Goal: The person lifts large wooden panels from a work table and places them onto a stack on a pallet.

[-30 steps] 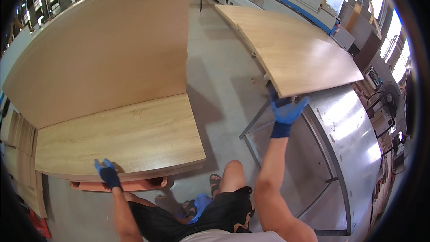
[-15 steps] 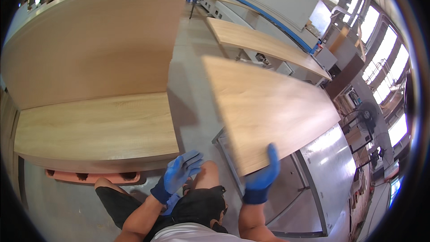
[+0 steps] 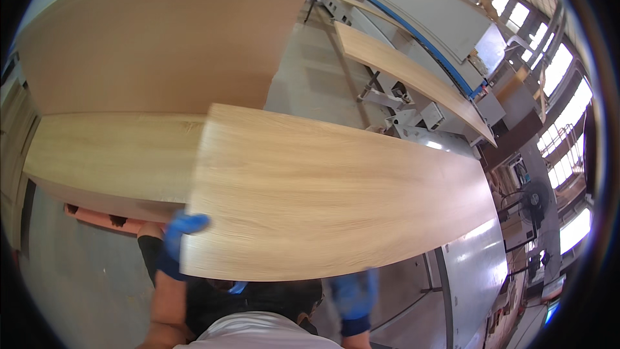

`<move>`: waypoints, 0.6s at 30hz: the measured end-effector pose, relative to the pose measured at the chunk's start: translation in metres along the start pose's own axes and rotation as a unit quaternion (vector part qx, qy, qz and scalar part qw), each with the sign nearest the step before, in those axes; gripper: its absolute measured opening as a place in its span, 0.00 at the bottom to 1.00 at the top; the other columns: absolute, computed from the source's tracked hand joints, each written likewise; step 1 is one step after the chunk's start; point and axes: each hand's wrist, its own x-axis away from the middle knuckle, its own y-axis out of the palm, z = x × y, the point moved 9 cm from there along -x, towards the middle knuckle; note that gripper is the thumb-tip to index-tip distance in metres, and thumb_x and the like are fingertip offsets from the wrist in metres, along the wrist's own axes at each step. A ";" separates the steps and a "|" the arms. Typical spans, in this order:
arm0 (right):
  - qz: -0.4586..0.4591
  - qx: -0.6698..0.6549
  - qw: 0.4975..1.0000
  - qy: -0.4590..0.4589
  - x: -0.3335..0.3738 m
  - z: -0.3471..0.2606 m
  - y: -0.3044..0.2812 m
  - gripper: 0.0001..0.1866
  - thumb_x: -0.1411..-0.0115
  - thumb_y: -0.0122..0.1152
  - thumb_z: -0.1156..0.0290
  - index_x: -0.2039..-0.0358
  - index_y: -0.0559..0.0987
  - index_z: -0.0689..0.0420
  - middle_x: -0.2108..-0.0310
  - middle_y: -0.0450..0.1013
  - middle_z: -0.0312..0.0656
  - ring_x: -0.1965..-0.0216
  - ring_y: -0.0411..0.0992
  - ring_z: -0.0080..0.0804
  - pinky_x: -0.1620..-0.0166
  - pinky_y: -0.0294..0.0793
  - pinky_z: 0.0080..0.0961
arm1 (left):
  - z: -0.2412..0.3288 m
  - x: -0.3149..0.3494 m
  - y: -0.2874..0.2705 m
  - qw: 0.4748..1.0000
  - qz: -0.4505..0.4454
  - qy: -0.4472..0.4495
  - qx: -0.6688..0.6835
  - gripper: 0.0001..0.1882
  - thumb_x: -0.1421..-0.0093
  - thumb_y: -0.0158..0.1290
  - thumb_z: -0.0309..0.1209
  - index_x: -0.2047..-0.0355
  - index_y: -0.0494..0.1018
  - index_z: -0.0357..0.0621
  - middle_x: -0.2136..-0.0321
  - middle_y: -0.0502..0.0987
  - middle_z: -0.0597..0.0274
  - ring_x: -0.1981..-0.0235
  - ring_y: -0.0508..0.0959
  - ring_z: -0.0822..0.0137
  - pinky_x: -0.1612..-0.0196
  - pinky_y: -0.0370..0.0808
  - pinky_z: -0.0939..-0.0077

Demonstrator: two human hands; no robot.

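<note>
In the head view, the left hand [image 3: 179, 238], in a blue work glove with a dark cuff, is closed over the left edge of a wood-grain panel [image 3: 342, 194], its thumb lying on the upper face. The panel stretches from this hand away to the right, its far right part over the sheet-metal tabletop [image 3: 476, 268]; whether the two touch cannot be told.

The right hand [image 3: 352, 292], gloved alike and blurred, is at the panel's near edge, to the right of the left hand; whether its fingers grip the board cannot be told.

Beyond the left hand and to its left lies a stack of wood-grain boards [image 3: 110, 155] on an orange-red pallet [image 3: 97, 215]. A tall brown board [image 3: 161, 39] stands upright behind that stack, farther from the hand. Well beyond the right hand, a second wood-grain panel [image 3: 413, 77] lies alongside a long machine with a blue rail [image 3: 403, 22]. A black fan [image 3: 535, 200] stands farther off to the right of that hand.
</note>
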 end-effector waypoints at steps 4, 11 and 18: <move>0.091 0.035 0.969 -0.227 0.002 -0.154 -0.074 0.25 0.41 0.44 0.50 0.49 0.68 0.53 0.53 0.69 0.38 0.56 0.69 0.31 0.61 0.72 0.26 | 0.095 0.053 -0.140 0.934 0.210 0.283 -0.062 0.16 0.42 0.42 0.35 0.62 0.69 0.33 0.66 0.74 0.52 0.67 0.76 0.64 0.65 0.76 0.74; 0.163 0.046 0.929 -0.330 -0.024 -0.256 -0.132 0.28 0.40 0.39 0.50 0.47 0.63 0.57 0.46 0.61 0.41 0.47 0.61 0.38 0.49 0.65 0.36 | 0.121 0.113 -0.278 0.839 0.278 0.397 0.246 0.33 0.41 0.38 0.50 0.43 0.52 0.39 0.43 0.56 0.55 0.43 0.58 0.58 0.42 0.54 0.62; 0.130 0.190 0.916 -0.327 -0.056 -0.173 -0.105 0.30 0.40 0.39 0.50 0.44 0.58 0.60 0.46 0.60 0.46 0.48 0.62 0.41 0.47 0.63 0.41 | 0.043 0.152 -0.405 0.765 0.398 0.369 0.348 0.30 0.42 0.45 0.46 0.46 0.58 0.40 0.49 0.64 0.54 0.48 0.65 0.57 0.46 0.62 0.59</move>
